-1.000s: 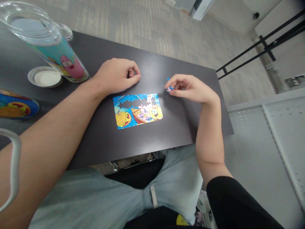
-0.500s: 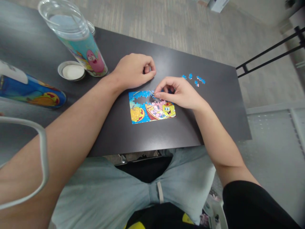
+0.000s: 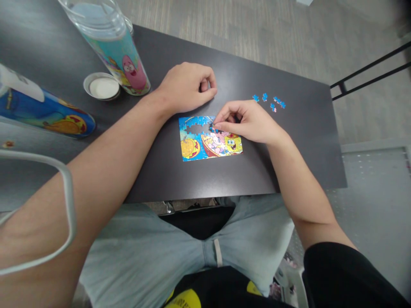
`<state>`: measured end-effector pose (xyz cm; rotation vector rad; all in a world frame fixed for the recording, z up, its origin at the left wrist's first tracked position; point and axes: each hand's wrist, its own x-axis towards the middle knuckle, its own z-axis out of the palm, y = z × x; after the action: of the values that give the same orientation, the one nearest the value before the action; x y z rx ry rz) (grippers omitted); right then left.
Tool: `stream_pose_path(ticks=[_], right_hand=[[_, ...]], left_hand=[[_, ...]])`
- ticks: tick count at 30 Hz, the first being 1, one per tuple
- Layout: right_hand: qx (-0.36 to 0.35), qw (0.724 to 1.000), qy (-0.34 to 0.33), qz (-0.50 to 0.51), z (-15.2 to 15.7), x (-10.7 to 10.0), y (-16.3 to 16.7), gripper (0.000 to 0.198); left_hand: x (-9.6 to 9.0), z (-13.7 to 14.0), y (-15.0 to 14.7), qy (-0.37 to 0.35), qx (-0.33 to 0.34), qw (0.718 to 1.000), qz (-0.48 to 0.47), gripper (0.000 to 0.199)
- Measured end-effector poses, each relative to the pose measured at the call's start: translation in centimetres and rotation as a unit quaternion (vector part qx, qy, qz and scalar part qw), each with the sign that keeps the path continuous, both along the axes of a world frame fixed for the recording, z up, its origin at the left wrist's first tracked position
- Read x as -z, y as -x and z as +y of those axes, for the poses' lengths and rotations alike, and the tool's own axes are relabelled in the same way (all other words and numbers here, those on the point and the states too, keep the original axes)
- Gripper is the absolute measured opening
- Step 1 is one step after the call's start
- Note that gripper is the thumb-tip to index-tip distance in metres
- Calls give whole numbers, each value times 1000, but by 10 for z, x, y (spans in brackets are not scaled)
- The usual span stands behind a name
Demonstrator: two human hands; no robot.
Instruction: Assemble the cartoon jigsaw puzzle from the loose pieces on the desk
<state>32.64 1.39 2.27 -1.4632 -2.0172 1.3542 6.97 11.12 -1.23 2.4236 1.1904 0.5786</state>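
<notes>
A cartoon jigsaw puzzle (image 3: 192,150) lies flat on the dark table, with a long gap across its upper middle. At the right end of that gap, my right hand (image 3: 245,119) pinches a small blue and pink puzzle piece (image 3: 212,127) between thumb and forefinger. Whether the piece sits flush there I cannot tell, as the fingertips partly cover it. My left hand (image 3: 191,87) rests on the table just above the puzzle, its fingers curled in and nothing visible in them. Several loose blue puzzle pieces (image 3: 265,97) lie beyond my right hand.
A clear tube with cartoon print (image 3: 128,64) stands at the upper left, beside a round shallow lid (image 3: 103,87). Another printed tube (image 3: 48,109) is at the far left. A white cable (image 3: 69,192) loops over my left forearm. The table's edge (image 3: 205,199) runs near my lap.
The view has shifted slightly, so everything sits a bit further right and higher. The piece in my right fingers now shows more of its coloured face at the gap. My left hand stays put.
</notes>
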Motion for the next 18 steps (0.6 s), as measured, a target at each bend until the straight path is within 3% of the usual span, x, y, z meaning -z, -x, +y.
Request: stream_pose_path(ticks=[4, 18], right_hand=[[-14, 1000, -21, 16, 2, 4, -1, 28], [-38, 993, -44, 102, 12, 16, -12, 36]], left_hand=[[0, -1, -2, -13, 3, 1000, 6, 30], [6, 2, -6, -16, -19, 999, -41, 14]])
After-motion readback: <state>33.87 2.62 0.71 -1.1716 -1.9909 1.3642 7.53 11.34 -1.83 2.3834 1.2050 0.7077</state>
